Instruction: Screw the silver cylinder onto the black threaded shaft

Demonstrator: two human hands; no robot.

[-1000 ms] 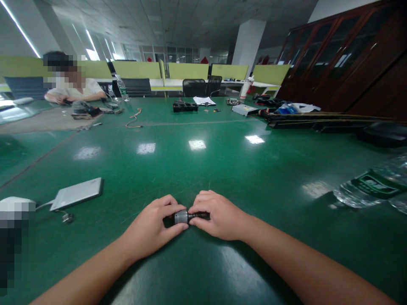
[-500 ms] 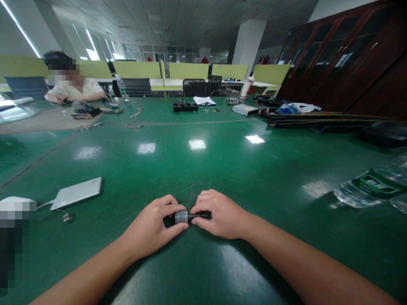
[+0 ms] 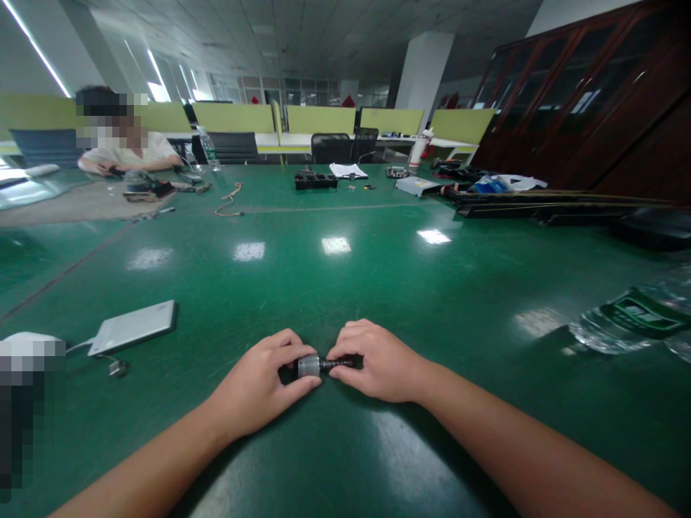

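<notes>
A short silver-grey metal cylinder (image 3: 309, 365) with a dark end lies sideways, low over the green table or resting on it; which one, I cannot tell. My left hand (image 3: 262, 378) is closed round it, thumb in front and fingers behind. From its right end runs a thin, dark, ridged rod (image 3: 325, 365), in line with the cylinder. My right hand (image 3: 381, 363) pinches this rod between thumb and fingers. The dark far end of the rod shows inside the right grip, while the cylinder's left end is partly hidden by my left hand.
A white flat box (image 3: 134, 329) with a cable lies to the left. Clear plastic bottles (image 3: 637, 316) lie on the right. Across the green table (image 3: 335, 288) are a black tray (image 3: 316, 181), papers and dark strips (image 3: 507, 205). A person (image 3: 129, 147) sits at far left.
My right hand has shifted very slightly right and up, still pinching the rod. My left hand keeps its hold on the cylinder. The whole view has moved a little.
</notes>
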